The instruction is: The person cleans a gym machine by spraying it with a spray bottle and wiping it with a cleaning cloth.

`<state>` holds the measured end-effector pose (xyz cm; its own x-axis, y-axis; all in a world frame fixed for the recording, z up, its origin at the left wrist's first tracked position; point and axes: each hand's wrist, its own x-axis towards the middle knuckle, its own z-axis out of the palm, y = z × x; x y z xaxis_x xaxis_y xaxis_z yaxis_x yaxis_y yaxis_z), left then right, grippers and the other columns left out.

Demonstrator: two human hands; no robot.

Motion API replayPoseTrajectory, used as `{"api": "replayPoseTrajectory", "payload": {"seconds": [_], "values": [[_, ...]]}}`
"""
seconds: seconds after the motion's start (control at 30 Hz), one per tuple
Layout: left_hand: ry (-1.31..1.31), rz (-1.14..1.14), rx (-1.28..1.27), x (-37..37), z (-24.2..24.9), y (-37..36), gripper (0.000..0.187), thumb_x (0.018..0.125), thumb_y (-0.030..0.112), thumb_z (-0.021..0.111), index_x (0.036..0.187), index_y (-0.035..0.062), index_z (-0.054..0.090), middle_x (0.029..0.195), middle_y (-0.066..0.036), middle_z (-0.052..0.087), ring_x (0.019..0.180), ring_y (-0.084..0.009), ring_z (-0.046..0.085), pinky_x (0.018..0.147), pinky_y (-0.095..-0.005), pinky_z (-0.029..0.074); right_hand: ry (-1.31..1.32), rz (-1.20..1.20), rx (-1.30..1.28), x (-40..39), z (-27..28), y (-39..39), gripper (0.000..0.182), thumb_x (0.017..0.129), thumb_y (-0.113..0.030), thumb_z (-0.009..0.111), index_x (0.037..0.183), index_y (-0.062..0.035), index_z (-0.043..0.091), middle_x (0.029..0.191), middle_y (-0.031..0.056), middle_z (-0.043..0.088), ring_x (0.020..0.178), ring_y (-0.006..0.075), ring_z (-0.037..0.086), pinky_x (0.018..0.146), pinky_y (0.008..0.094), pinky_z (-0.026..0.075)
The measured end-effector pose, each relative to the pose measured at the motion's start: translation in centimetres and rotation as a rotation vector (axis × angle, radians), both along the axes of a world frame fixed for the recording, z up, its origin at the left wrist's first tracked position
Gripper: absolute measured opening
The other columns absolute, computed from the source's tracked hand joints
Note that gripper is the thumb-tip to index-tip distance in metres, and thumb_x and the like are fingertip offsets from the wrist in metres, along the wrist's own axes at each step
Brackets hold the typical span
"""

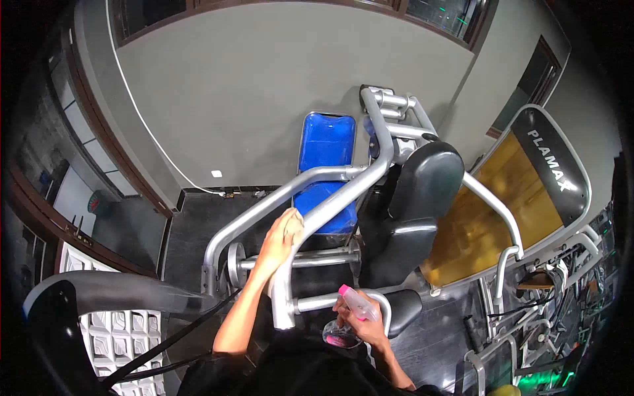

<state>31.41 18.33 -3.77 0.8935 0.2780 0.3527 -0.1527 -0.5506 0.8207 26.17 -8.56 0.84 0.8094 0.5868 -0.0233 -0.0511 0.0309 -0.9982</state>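
My left hand (281, 239) presses a pale cloth (298, 221) against the bent silver tube of a gym machine (337, 201), its fingers closed over the cloth. Lower and to the right, my right hand (363, 323) is wrapped round a clear spray bottle (360, 303) with pink parts. Under that hand shows a round clear shape with pink in it, partly covered by the fingers. The machine's black padded backrest (429, 178) and black seat (389, 254) lie to the right of the tube.
A blue folding chair (327, 145) stands behind the machine against the grey wall. At right is a panel marked PLAMAX (548, 162), with more gym equipment beyond. White moulded panels (122, 343) lie at lower left, near a curved dark frame (119, 290) and a brown-framed door (86, 241).
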Motion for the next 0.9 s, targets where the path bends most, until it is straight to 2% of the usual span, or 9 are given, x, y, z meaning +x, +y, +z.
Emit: {"api": "replayPoseTrajectory", "payload": {"seconds": [0.1, 0.3, 0.4, 0.47, 0.5, 0.57, 0.6, 0.7, 0.9], "values": [[0.173, -0.068, -0.256, 0.1, 0.3, 0.6, 0.054, 0.089, 0.002, 0.048, 0.141, 0.0059, 0.034, 0.139, -0.021, 0.042, 0.129, -0.0328, 0.041, 0.107, -0.037, 0.032, 0.007, 0.019, 0.002, -0.3, -0.4, -0.1, 0.01, 0.085, -0.005, 0.062, 0.092, 0.0018, 0.058, 0.081, 0.0075, 0.063, 0.062, 0.0117, 0.061, 0.056, 0.0252, 0.05], [0.103, -0.057, -0.198, -4.8, -1.5, 0.0, 0.054, 0.095, 0.01, 0.045, 0.145, 0.0074, 0.025, 0.142, -0.023, 0.036, 0.13, -0.0317, 0.04, 0.107, -0.0367, 0.033, 0.039, 0.026, 0.035, -0.7, -0.9, -0.3, 0.01, 0.085, -0.004, 0.061, 0.093, 0.0023, 0.058, 0.082, 0.0078, 0.063, 0.063, 0.012, 0.061, 0.057, 0.0254, 0.05], [0.186, 0.044, -0.478, -6.3, -5.3, 1.1, 0.047, 0.097, 0.019, 0.042, 0.142, 0.0075, 0.033, 0.138, -0.019, 0.045, 0.123, -0.0293, 0.049, 0.101, -0.036, 0.039, 0.048, 0.005, 0.015, -0.4, -1.3, -0.4, 0.01, 0.085, -0.003, 0.061, 0.093, 0.0021, 0.058, 0.082, 0.0079, 0.064, 0.064, 0.0118, 0.061, 0.057, 0.0253, 0.049], [0.573, -0.061, -1.061, -5.8, -9.0, 2.7, 0.042, 0.098, 0.024, 0.043, 0.133, 0.0025, 0.044, 0.125, -0.017, 0.056, 0.106, -0.0255, 0.061, 0.089, -0.0356, 0.05, 0.047, 0.002, 0.013, -0.2, -1.1, -0.1, 0.01, 0.085, -0.003, 0.061, 0.093, 0.0019, 0.058, 0.083, 0.0079, 0.064, 0.064, 0.0116, 0.061, 0.057, 0.0253, 0.049], [0.57, -0.06, -1.059, -4.9, -10.3, 3.2, 0.042, 0.098, 0.024, 0.043, 0.133, 0.0025, 0.044, 0.125, -0.017, 0.056, 0.106, -0.0255, 0.061, 0.089, -0.0356, 0.05, 0.062, 0.013, 0.027, -0.1, -0.8, 0.1, 0.01, 0.085, -0.004, 0.061, 0.093, 0.0015, 0.058, 0.082, 0.0075, 0.064, 0.064, 0.0112, 0.061, 0.057, 0.025, 0.049], [0.631, -0.204, -1.427, -2.9, -11.7, 3.8, 0.033, 0.097, 0.025, 0.041, 0.113, 0.0013, 0.059, 0.099, -0.011, 0.067, 0.083, -0.0167, 0.067, 0.076, -0.0322, 0.056, 0.071, 0.015, 0.04, 0.1, -0.2, 0.2, 0.011, 0.084, -0.005, 0.061, 0.093, 0.0012, 0.058, 0.082, 0.0072, 0.064, 0.064, 0.0109, 0.06, 0.058, 0.0248, 0.049], [0.647, -0.131, -1.475, -2.0, -9.7, 3.4, 0.033, 0.096, 0.025, 0.044, 0.11, 0.0013, 0.06, 0.095, -0.01, 0.068, 0.077, -0.0162, 0.067, 0.071, -0.0322, 0.057, 0.043, 0.007, 0.036, 0.2, 0.0, 0.3, 0.01, 0.084, -0.005, 0.061, 0.093, 0.0009, 0.058, 0.081, 0.0069, 0.064, 0.064, 0.0106, 0.06, 0.058, 0.0245, 0.048], [0.632, -0.224, -1.423, 0.5, -7.4, 3.5, 0.033, 0.096, 0.026, 0.044, 0.11, 0.0017, 0.061, 0.094, -0.01, 0.068, 0.078, -0.0158, 0.067, 0.071, -0.0319, 0.057, 0.009, -0.018, 0.018, 0.3, -0.2, -0.1, 0.009, 0.084, -0.005, 0.06, 0.092, 0.0007, 0.058, 0.08, 0.0064, 0.064, 0.064, 0.0104, 0.059, 0.058, 0.0242, 0.048], [0.483, -0.344, -1.146, 1.9, -8.5, 4.3, 0.027, 0.096, 0.019, 0.046, 0.112, 0.0001, 0.057, 0.094, -0.008, 0.066, 0.078, -0.0139, 0.066, 0.07, -0.0276, 0.056, -0.034, -0.049, -0.03, 0.3, -0.4, -0.5, 0.008, 0.084, -0.004, 0.06, 0.09, 0.0007, 0.058, 0.079, 0.006, 0.064, 0.066, 0.0101, 0.059, 0.061, 0.025, 0.048]]}}
